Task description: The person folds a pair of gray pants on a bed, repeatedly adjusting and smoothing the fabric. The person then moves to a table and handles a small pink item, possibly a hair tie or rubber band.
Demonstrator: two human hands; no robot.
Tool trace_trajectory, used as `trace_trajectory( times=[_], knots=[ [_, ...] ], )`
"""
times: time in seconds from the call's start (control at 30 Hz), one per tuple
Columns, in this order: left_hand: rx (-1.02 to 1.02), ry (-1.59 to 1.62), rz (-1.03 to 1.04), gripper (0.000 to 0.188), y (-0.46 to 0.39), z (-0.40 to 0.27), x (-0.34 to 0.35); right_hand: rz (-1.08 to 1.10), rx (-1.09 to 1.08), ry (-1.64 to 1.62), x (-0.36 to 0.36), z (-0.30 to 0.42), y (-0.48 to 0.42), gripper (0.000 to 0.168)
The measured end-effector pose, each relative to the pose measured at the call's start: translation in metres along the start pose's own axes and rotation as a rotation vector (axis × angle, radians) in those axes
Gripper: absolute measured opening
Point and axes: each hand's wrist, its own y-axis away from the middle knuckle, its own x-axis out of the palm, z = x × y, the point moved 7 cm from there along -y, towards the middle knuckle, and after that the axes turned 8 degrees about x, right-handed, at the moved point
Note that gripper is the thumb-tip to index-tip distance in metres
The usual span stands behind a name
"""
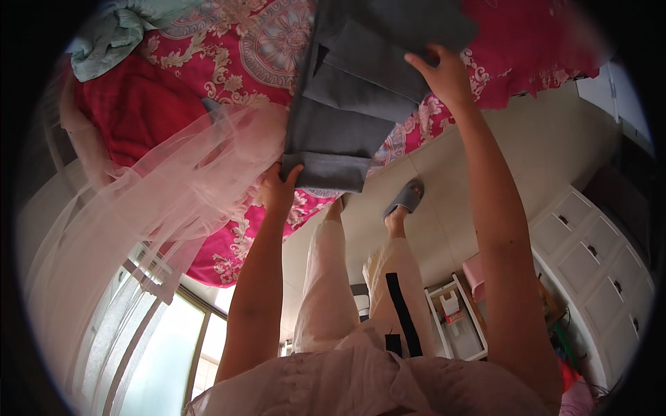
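A dark grey cloth garment point(343, 125), with folded flaps and what look like cuffed ends, lies across a pink patterned bedspread point(223, 78). My left hand point(281, 187) grips its near left corner, the thumb on top and the fingers hidden underneath. Higher up, my right hand point(442, 73) is at the garment's right edge, thumb and forefinger curved apart; whether cloth is pinched between them cannot be told. The garment's far end runs out of the top of the view.
Sheer pink netting point(171, 177) hangs at the left beside a red cloth point(145, 109) and a pale green cloth point(109, 41). White drawers point(588, 260) stand at the right. A white rack point(458, 322) is on the floor near my legs, a pink bin point(473, 275) beside it.
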Motion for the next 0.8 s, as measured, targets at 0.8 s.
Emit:
trace_trajectory(
  times=[0.8],
  knots=[
    [-0.275,0.846,0.099,0.022,0.033,0.046,0.02,0.124,0.596,-0.814,0.128,-0.018,0.29,0.041]
  ],
)
